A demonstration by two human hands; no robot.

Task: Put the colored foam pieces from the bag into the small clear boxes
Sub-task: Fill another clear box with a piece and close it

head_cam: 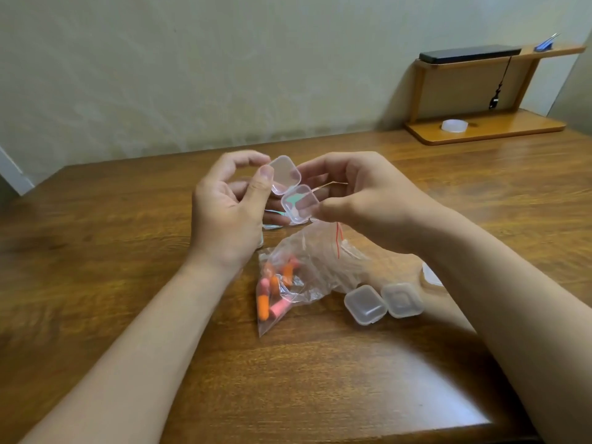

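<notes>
A small clear box [293, 190] was held open above the bag [307, 270], lid pinched in the grip of the left hand [230, 206], base in that of the right hand [358, 193]. Opening was judged done. The foam pieces [275, 293] lay inside the bag on the counter [128, 251], so a hand would have to be freed to draw one out.

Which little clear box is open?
The box held between left hand and right hand, lid flipped back. Both boxes beside the bag are shut.

light: soft, even, indoor | shadows: faint under forearms | blur: slight overall | edges: wide-angle bending
</notes>
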